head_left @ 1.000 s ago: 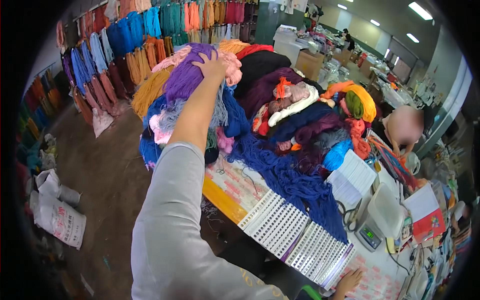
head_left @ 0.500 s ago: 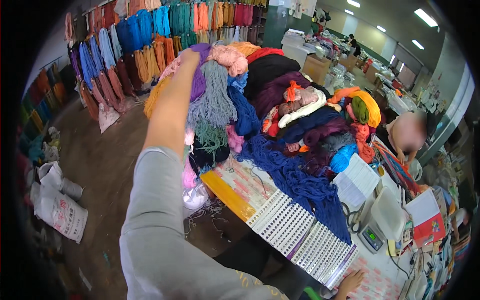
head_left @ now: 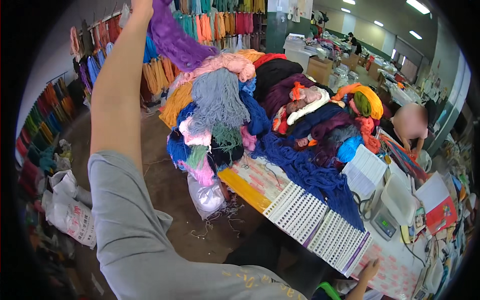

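At the top edge, my left hand [head_left: 142, 9] is closed on a purple yarn hank [head_left: 182, 45]; the frame cuts off part of the hand. The hank is lifted above the yarn pile, its lower end hanging by a pink hank [head_left: 227, 66]. Below these lie a grey-blue hank [head_left: 217, 102] and a mustard one [head_left: 177, 105]. My right hand [head_left: 370, 270] rests at the near table edge, fingers stretched out and holding nothing. Closest to it are white strips with rows of holes [head_left: 325, 232]. Loose dark blue yarn [head_left: 305, 167] lies behind the strips.
A digital scale [head_left: 384, 224], a clear plastic tub [head_left: 399, 204] and paper sheets [head_left: 365, 171] occupy the table's right part. Another person [head_left: 410, 125] bends over the far right. White sacks [head_left: 70, 210] stand on the floor at left. Yarn racks [head_left: 215, 25] line the back.
My left hand has raised the purple hank up and left off the pile. My right hand stays at the table edge. The view has shifted slightly.
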Tool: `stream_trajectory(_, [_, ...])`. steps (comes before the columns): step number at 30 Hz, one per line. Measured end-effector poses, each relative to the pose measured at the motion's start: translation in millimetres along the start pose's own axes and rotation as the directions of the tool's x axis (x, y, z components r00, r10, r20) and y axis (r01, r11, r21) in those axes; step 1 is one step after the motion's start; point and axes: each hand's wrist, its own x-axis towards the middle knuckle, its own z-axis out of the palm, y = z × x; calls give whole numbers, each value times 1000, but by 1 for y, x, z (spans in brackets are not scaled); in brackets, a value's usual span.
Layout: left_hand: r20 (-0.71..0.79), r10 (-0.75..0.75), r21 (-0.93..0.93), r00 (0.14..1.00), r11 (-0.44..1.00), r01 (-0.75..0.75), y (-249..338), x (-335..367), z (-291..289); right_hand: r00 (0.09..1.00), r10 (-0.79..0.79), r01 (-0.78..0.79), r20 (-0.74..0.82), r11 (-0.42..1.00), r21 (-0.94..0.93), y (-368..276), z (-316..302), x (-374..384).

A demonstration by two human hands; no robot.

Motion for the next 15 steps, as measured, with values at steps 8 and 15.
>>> stream_trajectory(8, [987,142,44,-80,240,970,153,12,9,991,-131,94,-19,597,796,-194,-60,-4])
stream_trajectory(15, [944,-48,-130,327,856,501,286,-229,-18,790,-611,203,53,342,918,-380,-191,-128])
